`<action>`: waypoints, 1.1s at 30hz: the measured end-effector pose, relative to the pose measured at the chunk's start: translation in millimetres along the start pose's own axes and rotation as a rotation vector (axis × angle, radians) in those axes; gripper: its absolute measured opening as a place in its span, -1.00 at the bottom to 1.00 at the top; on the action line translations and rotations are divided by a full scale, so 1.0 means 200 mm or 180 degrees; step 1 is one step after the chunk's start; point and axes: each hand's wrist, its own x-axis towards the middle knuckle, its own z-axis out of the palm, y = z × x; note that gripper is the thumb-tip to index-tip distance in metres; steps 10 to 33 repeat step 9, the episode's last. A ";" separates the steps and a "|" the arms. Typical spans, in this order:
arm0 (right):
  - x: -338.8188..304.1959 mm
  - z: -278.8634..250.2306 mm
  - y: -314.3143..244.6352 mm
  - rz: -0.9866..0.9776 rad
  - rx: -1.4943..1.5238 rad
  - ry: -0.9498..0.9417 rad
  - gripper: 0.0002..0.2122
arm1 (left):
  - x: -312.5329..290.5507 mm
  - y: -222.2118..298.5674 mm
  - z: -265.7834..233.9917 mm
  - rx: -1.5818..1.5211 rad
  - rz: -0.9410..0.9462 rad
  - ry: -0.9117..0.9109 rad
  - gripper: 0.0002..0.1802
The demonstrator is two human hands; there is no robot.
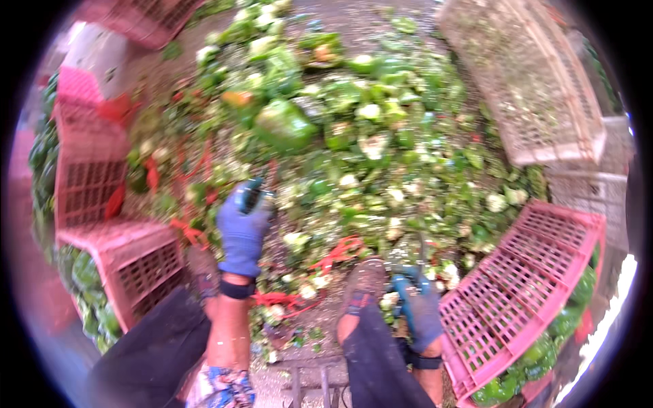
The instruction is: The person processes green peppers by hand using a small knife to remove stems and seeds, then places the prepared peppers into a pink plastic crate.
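Observation:
My left hand, in a blue glove with dark fingertips, reaches over the heap of green pepper scraps. Its fingers are smeared by motion, so whether anything is in them cannot be told. Low beside my right shoe, my right hand wears a similar glove, its fingers curled. A thin, blurred streak rises from it; what it grips is not clear. A large green pepper lies beyond my left hand, on top of the scraps. Red string lies tangled between my hands.
A pink crate leans at the right, with green peppers behind it. Other pink crates stand at the left. A pale, dirty crate lies at the far right. My shoe rests at the heap's near edge.

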 end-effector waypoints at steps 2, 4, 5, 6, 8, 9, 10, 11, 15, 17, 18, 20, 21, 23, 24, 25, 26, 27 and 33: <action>-0.01 -0.01 -0.04 -0.0104 -0.0010 -0.0010 -0.74 | 0.14 0.06 0.04 0.0818 0.0917 0.0145 -0.57; 0.01 -0.06 -0.02 0.0207 0.0290 -0.0051 -0.74 | 0.26 0.27 0.20 0.1985 0.1642 0.0106 -0.44; 0.01 -0.06 0.00 0.0198 0.0358 -0.0046 -0.74 | 0.32 0.40 0.25 0.2013 0.1701 0.0085 -0.44; 0.02 -0.07 0.04 0.0237 0.0364 -0.0002 -0.76 | 0.39 0.47 0.35 0.2396 0.1849 0.0077 -0.40; 0.03 -0.09 0.07 0.0324 0.0217 0.0055 -0.77 | 0.48 0.60 0.51 0.2949 0.2144 0.0011 -0.28; 0.02 -0.08 0.04 0.0375 0.0150 0.0041 -0.75 | 0.51 0.64 0.57 0.3093 0.2264 -0.0079 -0.21; 0.02 -0.08 0.04 0.0375 0.0150 0.0041 -0.75 | 0.51 0.64 0.57 0.3093 0.2264 -0.0079 -0.21; 0.02 -0.08 0.04 0.0375 0.0150 0.0041 -0.75 | 0.51 0.64 0.57 0.3093 0.2264 -0.0079 -0.21; 0.02 -0.08 0.04 0.0375 0.0150 0.0041 -0.75 | 0.51 0.64 0.57 0.3093 0.2264 -0.0079 -0.21; 0.02 -0.08 0.04 0.0375 0.0150 0.0041 -0.75 | 0.51 0.64 0.57 0.3093 0.2264 -0.0079 -0.21; 0.02 -0.08 0.04 0.0375 0.0150 0.0041 -0.75 | 0.51 0.64 0.57 0.3093 0.2264 -0.0079 -0.21; 0.02 -0.08 0.04 0.0375 0.0150 0.0041 -0.75 | 0.51 0.64 0.57 0.3093 0.2264 -0.0079 -0.21; 0.02 -0.08 0.04 0.0375 0.0150 0.0041 -0.75 | 0.51 0.64 0.57 0.3093 0.2264 -0.0079 -0.21; 0.02 -0.08 0.04 0.0375 0.0150 0.0041 -0.75 | 0.51 0.64 0.57 0.3093 0.2264 -0.0079 -0.21; 0.02 -0.08 0.04 0.0375 0.0150 0.0041 -0.75 | 0.51 0.64 0.57 0.3093 0.2264 -0.0079 -0.21; 0.02 -0.08 0.04 0.0375 0.0150 0.0041 -0.75 | 0.51 0.64 0.57 0.3093 0.2264 -0.0079 -0.21; 0.02 -0.08 0.04 0.0375 0.0150 0.0041 -0.75 | 0.51 0.64 0.57 0.3093 0.2264 -0.0079 -0.21; 0.02 -0.08 0.04 0.0375 0.0150 0.0041 -0.75 | 0.51 0.64 0.57 0.3093 0.2264 -0.0079 -0.21; 0.02 -0.08 0.04 0.0375 0.0150 0.0041 -0.75 | 0.51 0.64 0.57 0.3093 0.2264 -0.0079 -0.21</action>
